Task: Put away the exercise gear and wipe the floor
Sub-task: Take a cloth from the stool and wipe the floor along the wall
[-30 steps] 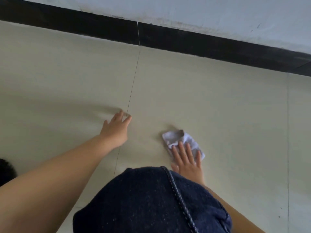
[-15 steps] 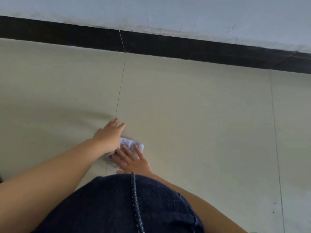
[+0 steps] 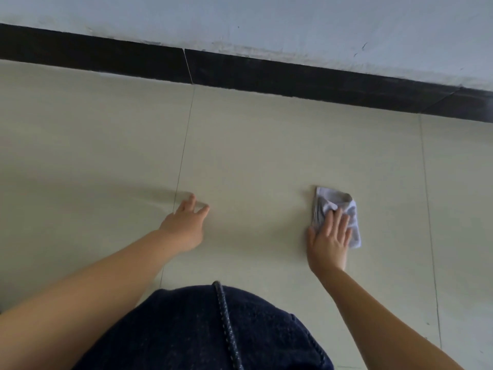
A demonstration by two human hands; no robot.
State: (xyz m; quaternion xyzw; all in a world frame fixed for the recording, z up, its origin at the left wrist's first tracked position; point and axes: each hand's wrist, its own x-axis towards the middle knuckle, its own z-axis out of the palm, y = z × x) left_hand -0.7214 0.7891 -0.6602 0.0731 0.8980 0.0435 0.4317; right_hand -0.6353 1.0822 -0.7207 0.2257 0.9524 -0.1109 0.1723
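Observation:
A crumpled white cloth (image 3: 336,209) lies flat on the pale tiled floor (image 3: 253,145) at the right. My right hand (image 3: 329,241) presses down on its near half with straight, spread fingers. My left hand (image 3: 184,227) rests on the bare floor at the centre left, fingers stretched out beside a tile joint, holding nothing. No exercise gear is in view.
A black skirting board (image 3: 266,73) runs along the foot of a white wall (image 3: 293,25) beyond the hands. My knee in dark denim (image 3: 213,332) fills the bottom centre. Thin tile joints cross the floor left and right.
My right hand has slid the cloth from beside my left hand far out to the right. My left hand has stayed planted on the floor.

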